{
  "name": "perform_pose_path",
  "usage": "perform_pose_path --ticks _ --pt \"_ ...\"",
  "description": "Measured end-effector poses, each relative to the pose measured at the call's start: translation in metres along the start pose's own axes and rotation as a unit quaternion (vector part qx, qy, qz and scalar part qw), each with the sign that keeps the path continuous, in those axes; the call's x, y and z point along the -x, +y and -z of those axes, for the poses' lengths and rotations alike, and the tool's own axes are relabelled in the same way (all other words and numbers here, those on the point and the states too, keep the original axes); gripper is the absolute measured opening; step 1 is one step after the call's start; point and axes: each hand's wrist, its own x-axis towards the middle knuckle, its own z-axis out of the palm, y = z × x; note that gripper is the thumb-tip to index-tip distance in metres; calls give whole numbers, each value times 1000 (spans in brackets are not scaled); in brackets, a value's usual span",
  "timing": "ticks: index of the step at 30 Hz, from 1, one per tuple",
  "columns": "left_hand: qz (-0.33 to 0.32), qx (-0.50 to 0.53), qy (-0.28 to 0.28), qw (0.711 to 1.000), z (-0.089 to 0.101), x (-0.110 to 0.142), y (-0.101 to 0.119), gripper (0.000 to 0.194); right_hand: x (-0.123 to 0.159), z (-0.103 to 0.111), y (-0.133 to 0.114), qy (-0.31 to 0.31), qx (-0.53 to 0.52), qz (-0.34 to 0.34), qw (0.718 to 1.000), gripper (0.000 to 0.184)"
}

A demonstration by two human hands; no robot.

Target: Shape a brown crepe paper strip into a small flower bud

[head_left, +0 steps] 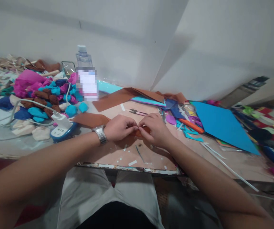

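Note:
My left hand [119, 127], a metal watch on its wrist, and my right hand [155, 128] meet at the middle of the table, fingers curled. Together they pinch a small piece of brown crepe paper [144, 130] that shows between the fingertips. A larger strip of brown paper [90, 120] lies just left of my left hand. A small pair of snips [137, 112] lies just beyond my hands.
A pile of pink, blue and brown paper balls [43, 95] and a white power strip [62, 125] lie at left. A water bottle [85, 73] stands behind. A blue sheet [220, 125], an orange cutter [191, 125] and coloured scraps lie at right. Table edge [127, 168] runs near my lap.

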Motion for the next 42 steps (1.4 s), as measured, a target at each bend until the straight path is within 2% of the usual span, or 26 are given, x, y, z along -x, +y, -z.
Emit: perform_pose_path --ticks 6,14,19,23,26,32,42 --pt "-9 -55 20 998 -1 1 2 25 -2 -1 -2 -21 27 -16 999 5" --pt "32 67 20 997 0 -1 -1 28 -2 -1 -1 -3 37 -2 999 3" --pt "38 95 15 995 -1 -1 -2 24 -2 0 -4 6 24 7 1000 3" --pt "15 70 16 997 -2 1 2 24 -2 1 -8 -7 23 -1 1000 5" --pt "-3 33 32 999 -1 2 4 24 -2 1 -8 5 38 -17 999 5" --pt "11 24 44 999 0 1 2 22 -2 4 -4 29 27 -35 999 6" --pt "-8 37 25 999 0 2 1 22 0 1 -2 21 31 -4 999 5"
